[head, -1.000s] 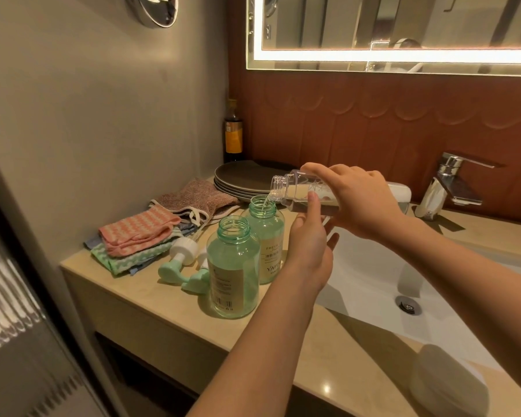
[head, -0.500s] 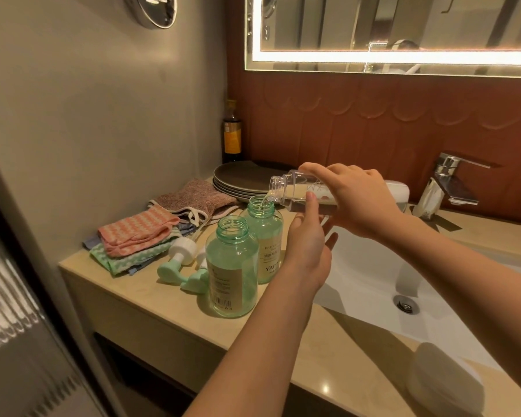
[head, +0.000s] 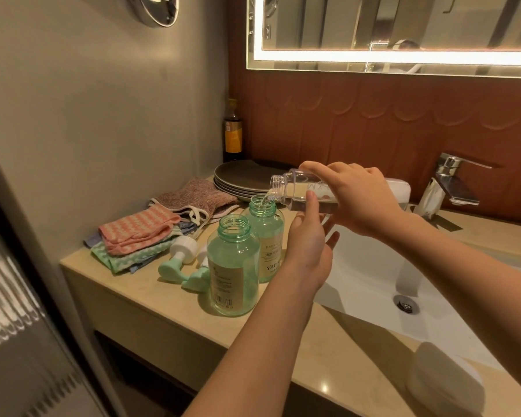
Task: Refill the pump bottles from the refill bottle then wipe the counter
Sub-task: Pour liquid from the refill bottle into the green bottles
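the right hand (head: 364,200) grips the clear refill bottle (head: 295,188), its fingers (head: 322,168) curled over the top of the barrel. the bottle's long axis lies almost level and runs away from those fingers to the left, so the open neck sticks out past the fingertips. a thin stream falls from the neck into the far pump bottle (head: 268,236), whose mouth sits just below and a little left of the neck.

the left hand (head: 309,251) stands just right of that pump bottle with its fingers straight and slightly apart. its index finger (head: 312,206) points up and touches the underside of the refill bottle. whether the palm or thumb presses on the green glass cannot be told, since the back of the hand hides it.

the near pump bottle (head: 233,266) stands upright and open, left of and below the left fingers and touching or nearly touching the far one. it looks like the next to be filled. that move would carry the neck left and toward the person, and the left hand is the nearer one to steady it.

the 2 pump heads (head: 178,254) lie on the counter (head: 151,302) further left, beside the folded cloths (head: 136,230). the wiping is not yet begun.
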